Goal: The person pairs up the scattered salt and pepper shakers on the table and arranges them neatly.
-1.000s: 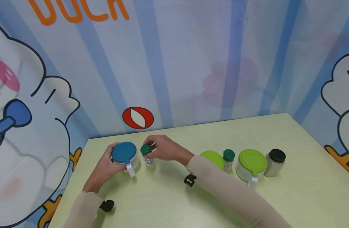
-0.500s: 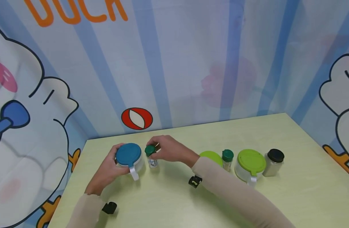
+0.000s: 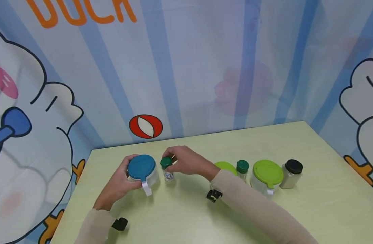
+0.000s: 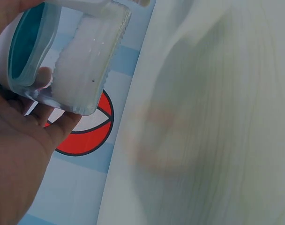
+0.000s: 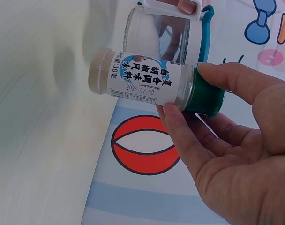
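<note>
My left hand (image 3: 121,181) grips a clear seasoning jar (image 4: 88,58) round its side, fingers behind and thumb in front. The jar has a blue lid (image 3: 141,166) and a white handle (image 3: 147,188), and white grains fill part of it. Just right of it, my right hand (image 3: 187,161) pinches a small pepper shaker (image 5: 142,77) near its green cap (image 5: 206,96), between thumb and fingers. The shaker stands upright in the head view, its printed white label facing the right wrist camera. Jar and shaker are side by side, with a narrow gap in the head view.
On the right of the pale table (image 3: 180,217) are a lime-lidded jar (image 3: 267,173), a second lime lid (image 3: 226,166) partly behind my right sleeve, a green-capped shaker (image 3: 242,167) and a black-capped bottle (image 3: 291,174). A printed cloth backdrop (image 3: 201,67) rises behind the table.
Both hands have moved a short way right and slightly nearer, carrying the blue-lidded jar and the pepper shaker along together. Both grips look the same, and the things at the right have stayed put.
</note>
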A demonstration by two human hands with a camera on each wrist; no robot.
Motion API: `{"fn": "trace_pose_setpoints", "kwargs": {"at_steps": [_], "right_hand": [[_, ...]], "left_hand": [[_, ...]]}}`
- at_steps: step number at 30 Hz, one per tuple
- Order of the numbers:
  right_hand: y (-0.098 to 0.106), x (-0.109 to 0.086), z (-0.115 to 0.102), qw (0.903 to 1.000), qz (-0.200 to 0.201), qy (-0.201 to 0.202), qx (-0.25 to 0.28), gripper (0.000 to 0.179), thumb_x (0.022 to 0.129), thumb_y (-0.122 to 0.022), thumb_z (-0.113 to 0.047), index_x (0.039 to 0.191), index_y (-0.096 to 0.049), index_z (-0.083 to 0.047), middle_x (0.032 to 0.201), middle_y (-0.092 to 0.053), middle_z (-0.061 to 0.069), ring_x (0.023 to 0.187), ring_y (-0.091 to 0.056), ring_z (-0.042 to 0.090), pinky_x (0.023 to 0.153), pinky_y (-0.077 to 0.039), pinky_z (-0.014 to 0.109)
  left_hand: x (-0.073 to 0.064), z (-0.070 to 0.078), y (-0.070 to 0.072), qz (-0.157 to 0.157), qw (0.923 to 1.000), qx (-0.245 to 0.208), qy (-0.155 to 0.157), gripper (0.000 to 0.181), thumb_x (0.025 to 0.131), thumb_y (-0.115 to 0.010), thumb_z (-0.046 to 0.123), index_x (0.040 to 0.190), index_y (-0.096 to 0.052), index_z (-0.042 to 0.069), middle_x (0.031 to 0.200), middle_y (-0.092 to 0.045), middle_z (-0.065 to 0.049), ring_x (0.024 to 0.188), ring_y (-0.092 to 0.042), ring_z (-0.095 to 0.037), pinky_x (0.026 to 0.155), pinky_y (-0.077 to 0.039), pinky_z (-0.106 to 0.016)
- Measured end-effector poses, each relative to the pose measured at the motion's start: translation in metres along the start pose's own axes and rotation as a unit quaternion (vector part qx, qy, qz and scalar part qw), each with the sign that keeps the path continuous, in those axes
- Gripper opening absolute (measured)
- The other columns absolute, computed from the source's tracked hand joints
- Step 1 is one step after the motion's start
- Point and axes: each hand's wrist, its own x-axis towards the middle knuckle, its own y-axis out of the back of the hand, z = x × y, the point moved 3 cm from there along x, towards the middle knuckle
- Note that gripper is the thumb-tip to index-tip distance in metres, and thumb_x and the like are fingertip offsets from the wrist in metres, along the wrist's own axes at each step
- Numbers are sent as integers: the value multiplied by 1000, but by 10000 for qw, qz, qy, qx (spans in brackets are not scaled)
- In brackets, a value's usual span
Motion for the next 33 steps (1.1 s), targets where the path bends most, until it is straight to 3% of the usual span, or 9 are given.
{"fn": "trace_pose_setpoints", "kwargs": {"at_steps": [25,33], "right_hand": [[12,-26,10,9999,18,-58,-121,35,89,-79,-13,121,-67,-10,110,-69,-1,104,-66,18,86,-59,28],[15,-34,15,9999,10,-48,-107,36,89,-78,-11,122,-66,-9,111,-70,-1,104,-67,18,87,-59,29]], "left_hand": [[-1,22,-19,-358,9974,-108,-608,88,78,-85,8,150,-33,10,153,-40,-20,140,-36,-47,109,-35,-72],[-1,23,-26,-422,9966,-160,-687,89,76,-85,6,149,-34,11,152,-40,-19,139,-37,-46,108,-37,-71]]}}
